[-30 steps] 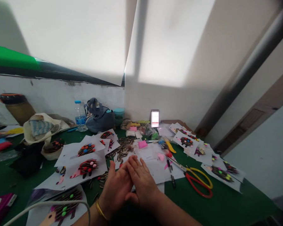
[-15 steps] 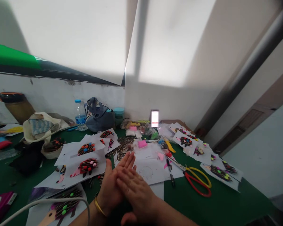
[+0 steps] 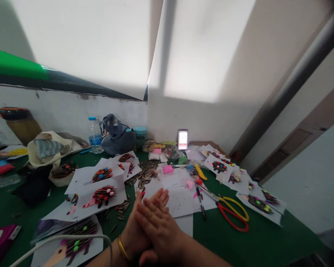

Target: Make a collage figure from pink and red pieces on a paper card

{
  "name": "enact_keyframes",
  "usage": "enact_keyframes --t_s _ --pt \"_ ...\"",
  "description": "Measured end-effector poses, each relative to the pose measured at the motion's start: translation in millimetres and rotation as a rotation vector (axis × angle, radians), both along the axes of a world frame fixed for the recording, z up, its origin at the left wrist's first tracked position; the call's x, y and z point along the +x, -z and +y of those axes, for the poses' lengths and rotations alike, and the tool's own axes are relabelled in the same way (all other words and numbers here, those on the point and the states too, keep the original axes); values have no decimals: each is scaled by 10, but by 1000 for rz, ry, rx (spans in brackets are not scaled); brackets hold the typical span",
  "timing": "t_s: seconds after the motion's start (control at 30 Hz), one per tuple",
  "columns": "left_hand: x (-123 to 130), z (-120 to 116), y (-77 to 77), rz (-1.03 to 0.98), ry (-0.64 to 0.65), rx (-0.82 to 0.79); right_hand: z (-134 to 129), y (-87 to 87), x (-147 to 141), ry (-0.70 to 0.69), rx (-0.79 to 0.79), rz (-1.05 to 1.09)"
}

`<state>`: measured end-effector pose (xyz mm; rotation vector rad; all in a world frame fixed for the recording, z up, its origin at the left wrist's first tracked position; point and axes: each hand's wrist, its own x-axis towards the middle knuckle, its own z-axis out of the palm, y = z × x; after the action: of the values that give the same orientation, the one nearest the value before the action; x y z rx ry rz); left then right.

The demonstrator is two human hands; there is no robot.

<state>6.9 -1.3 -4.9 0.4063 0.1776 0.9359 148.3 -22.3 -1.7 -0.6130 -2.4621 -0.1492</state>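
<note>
In the head view my left hand [image 3: 137, 222] lies palm up with straight fingers, a gold bangle on its wrist. My right hand [image 3: 161, 224] presses flat across that palm from above. Whatever is between the two palms is hidden. Just past the fingertips lies white paper [image 3: 183, 202] with a faint pencil outline. Sunflower seeds [image 3: 147, 174] are heaped behind the hands, and more are scattered to their left. A lump of pink clay [image 3: 168, 169] sits on the paper beyond, with a paler pink piece [image 3: 189, 184] to its right.
Large scissors [image 3: 231, 213] with red and yellow handles and a black marker [image 3: 200, 204] lie to the right. Finished hedgehog cards [image 3: 118, 196] spread on the left, others [image 3: 260, 204] on the right. A white cable [image 3: 72, 236] crosses the front left. A bottle [image 3: 95, 139] and bag [image 3: 118, 139] stand behind.
My joined hands have shifted slightly right and down, and the right palm has slid against the left. Loose seeds left of them now show. Objects on the table stay put.
</note>
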Motion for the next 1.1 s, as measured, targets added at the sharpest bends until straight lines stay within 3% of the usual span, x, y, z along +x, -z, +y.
enact_keyframes --t_s 0.07,0.13,0.2,0.3,0.47,0.57,0.7,1.0,1.1 --pt "17 -18 -17 -27 69 10 50 12 30 115 -34 41" --pt "-9 -20 -75 -51 -12 29 84 21 75 155 -63 43" --pt "-47 -13 -127 -62 -83 37 71 24 91 84 -51 -1" --pt "-51 -25 -141 -12 -80 -23 22 24 47 -37 3 -33" --pt "-19 -43 -144 -4 5 -49 55 4 52 136 -76 114" --pt "-42 -20 -139 12 -106 -29 59 -1 77 47 -73 81" --pt "-20 -29 -94 19 -75 -63 47 24 41 45 -88 90" --pt "47 -123 -298 50 18 -23 100 57 130 216 -240 416" --pt "80 -132 -262 182 -70 -29 115 44 148 229 -254 538"
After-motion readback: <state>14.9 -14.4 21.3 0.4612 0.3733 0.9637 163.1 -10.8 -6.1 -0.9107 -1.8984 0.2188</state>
